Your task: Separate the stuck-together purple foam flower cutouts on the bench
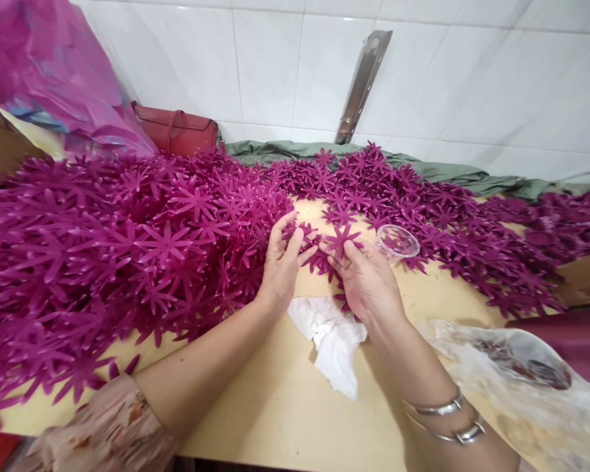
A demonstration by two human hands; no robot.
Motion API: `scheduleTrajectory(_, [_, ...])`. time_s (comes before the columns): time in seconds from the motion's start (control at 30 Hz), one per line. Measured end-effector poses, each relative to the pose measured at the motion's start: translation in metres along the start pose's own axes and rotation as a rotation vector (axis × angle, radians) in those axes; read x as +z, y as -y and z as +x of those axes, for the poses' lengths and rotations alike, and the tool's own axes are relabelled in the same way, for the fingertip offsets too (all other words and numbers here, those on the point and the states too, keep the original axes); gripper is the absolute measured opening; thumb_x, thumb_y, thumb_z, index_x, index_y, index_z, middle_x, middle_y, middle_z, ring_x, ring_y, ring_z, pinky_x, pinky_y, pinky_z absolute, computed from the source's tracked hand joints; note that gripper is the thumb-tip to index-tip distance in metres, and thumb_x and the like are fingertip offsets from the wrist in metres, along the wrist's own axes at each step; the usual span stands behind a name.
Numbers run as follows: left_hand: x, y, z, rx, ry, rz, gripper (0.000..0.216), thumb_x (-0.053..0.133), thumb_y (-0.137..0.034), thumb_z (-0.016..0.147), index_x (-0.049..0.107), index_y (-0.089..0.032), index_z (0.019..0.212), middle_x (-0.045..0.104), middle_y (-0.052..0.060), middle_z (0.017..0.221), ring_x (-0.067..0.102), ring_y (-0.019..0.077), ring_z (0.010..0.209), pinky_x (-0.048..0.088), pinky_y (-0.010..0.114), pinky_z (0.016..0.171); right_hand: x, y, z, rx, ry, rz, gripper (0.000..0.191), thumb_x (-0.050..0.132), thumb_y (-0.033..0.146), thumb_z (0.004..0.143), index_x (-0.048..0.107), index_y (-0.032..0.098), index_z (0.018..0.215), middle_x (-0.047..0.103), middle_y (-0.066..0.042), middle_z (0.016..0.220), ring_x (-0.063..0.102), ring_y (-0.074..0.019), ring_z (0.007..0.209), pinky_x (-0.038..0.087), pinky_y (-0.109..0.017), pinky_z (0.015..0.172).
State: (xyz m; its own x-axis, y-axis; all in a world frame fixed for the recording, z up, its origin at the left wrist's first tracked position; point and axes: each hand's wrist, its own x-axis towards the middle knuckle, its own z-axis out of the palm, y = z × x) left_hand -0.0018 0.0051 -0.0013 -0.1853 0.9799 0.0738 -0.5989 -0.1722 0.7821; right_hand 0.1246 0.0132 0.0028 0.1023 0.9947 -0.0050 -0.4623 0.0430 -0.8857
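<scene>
My right hand (371, 282) pinches a purple star-shaped artificial flower piece (343, 240) between thumb and fingers, above the table. A little to the left, my left hand (281, 265) has its thumb and fingers apart, with nothing plainly gripped. It is at the right edge of a large heap of purple flower pieces (167, 242). Several more pieces lie behind and between the two hands, partly hidden by the fingers. Just beyond my right hand is a small clear plastic cup (398, 242). A crumpled white tissue (335, 344) lies below the hands.
Another bank of purple pieces (447, 203) runs along the back right. Clear plastic bag (535, 393) lies at right. Behind are a red handbag (177, 128), a pink plastic bag (63, 72), green cloth (270, 152) and a metal strip (364, 85) against the tiled wall.
</scene>
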Motion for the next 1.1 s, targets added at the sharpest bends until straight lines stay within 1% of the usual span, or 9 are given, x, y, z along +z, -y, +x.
scheduleTrajectory(0.1, [0.001, 0.003, -0.001, 0.037, 0.050, 0.096, 0.034, 0.077, -0.035, 0.087, 0.070, -0.025, 0.118, 0.068, 0.005, 0.121, 0.067, 0.0181, 0.109, 0.054, 0.038, 0.104, 0.000, -0.001, -0.001, -0.052, 0.004, -0.072, 0.030, 0.088, 0.042, 0.072, 0.070, 0.021, 0.083, 0.075, 0.001, 0.075, 0.070, -0.0152, 0.068, 0.058, -0.029, 0.071])
scheduleTrajectory(0.3, [-0.002, 0.006, 0.001, 0.089, 0.070, 0.256, 0.031, 0.085, -0.029, 0.077, 0.079, -0.020, 0.106, 0.076, 0.006, 0.112, 0.067, 0.0178, 0.106, 0.048, 0.034, 0.106, 0.003, 0.004, -0.006, -0.088, 0.101, -0.184, 0.026, 0.086, 0.044, 0.075, 0.073, 0.023, 0.082, 0.071, 0.003, 0.066, 0.063, -0.0150, 0.060, 0.052, -0.029, 0.063])
scheduleTrajectory(0.37, [-0.002, 0.006, 0.001, 0.104, 0.080, 0.259, 0.027, 0.086, -0.031, 0.075, 0.080, -0.020, 0.099, 0.077, 0.005, 0.106, 0.067, 0.0171, 0.101, 0.049, 0.032, 0.101, 0.004, 0.004, -0.008, -0.082, 0.149, -0.214, 0.026, 0.085, 0.044, 0.077, 0.073, 0.022, 0.083, 0.070, 0.003, 0.066, 0.061, -0.0144, 0.059, 0.049, -0.028, 0.061])
scheduleTrajectory(0.53, [-0.002, 0.006, 0.000, 0.085, 0.127, 0.236, 0.023, 0.083, -0.038, 0.078, 0.078, -0.019, 0.089, 0.069, -0.002, 0.075, 0.059, 0.0103, 0.067, 0.049, 0.025, 0.072, 0.001, 0.003, -0.009, -0.088, 0.207, -0.264, 0.027, 0.081, 0.045, 0.083, 0.070, 0.021, 0.083, 0.072, 0.002, 0.069, 0.059, -0.0128, 0.059, 0.046, -0.026, 0.059])
scheduleTrajectory(0.67, [-0.003, 0.004, -0.001, 0.117, 0.141, 0.284, 0.020, 0.078, -0.039, 0.083, 0.077, -0.019, 0.086, 0.067, -0.001, 0.073, 0.058, 0.0115, 0.068, 0.048, 0.026, 0.072, -0.001, 0.003, -0.007, -0.101, 0.197, -0.326, 0.032, 0.081, 0.048, 0.084, 0.064, 0.021, 0.078, 0.071, 0.002, 0.067, 0.060, -0.0121, 0.059, 0.043, -0.024, 0.056])
scheduleTrajectory(0.8, [-0.002, 0.001, -0.003, 0.175, 0.103, 0.353, 0.017, 0.075, -0.035, 0.086, 0.078, -0.019, 0.080, 0.070, 0.000, 0.081, 0.060, 0.0136, 0.079, 0.047, 0.026, 0.083, 0.004, 0.005, -0.010, -0.080, 0.126, -0.337, 0.041, 0.083, 0.054, 0.079, 0.058, 0.023, 0.074, 0.069, 0.003, 0.061, 0.057, -0.0117, 0.052, 0.037, -0.023, 0.050])
scheduleTrajectory(0.87, [-0.003, 0.001, -0.002, 0.190, 0.065, 0.363, 0.017, 0.074, -0.035, 0.087, 0.078, -0.020, 0.080, 0.070, 0.000, 0.082, 0.060, 0.0139, 0.080, 0.047, 0.026, 0.084, 0.007, 0.009, -0.013, -0.105, 0.091, -0.335, 0.043, 0.080, 0.057, 0.081, 0.056, 0.023, 0.071, 0.066, 0.004, 0.060, 0.054, -0.0112, 0.051, 0.038, -0.024, 0.050])
scheduleTrajectory(1.0, [-0.007, 0.001, 0.002, 0.188, -0.076, 0.298, 0.017, 0.075, -0.036, 0.086, 0.077, -0.019, 0.085, 0.069, -0.002, 0.080, 0.057, 0.0118, 0.076, 0.046, 0.024, 0.080, 0.006, 0.014, -0.015, -0.267, 0.013, -0.385, 0.040, 0.069, 0.053, 0.093, 0.057, 0.023, 0.070, 0.058, 0.005, 0.062, 0.048, -0.0114, 0.057, 0.041, -0.025, 0.058])
scheduleTrajectory(1.1, [-0.010, 0.002, 0.007, 0.166, -0.115, 0.224, 0.015, 0.077, -0.033, 0.084, 0.076, -0.018, 0.086, 0.069, -0.002, 0.079, 0.057, 0.0103, 0.074, 0.047, 0.023, 0.078, 0.002, 0.012, -0.010, -0.349, -0.010, -0.456, 0.027, 0.067, 0.049, 0.094, 0.065, 0.024, 0.082, 0.063, 0.003, 0.077, 0.056, -0.0145, 0.072, 0.048, -0.027, 0.073])
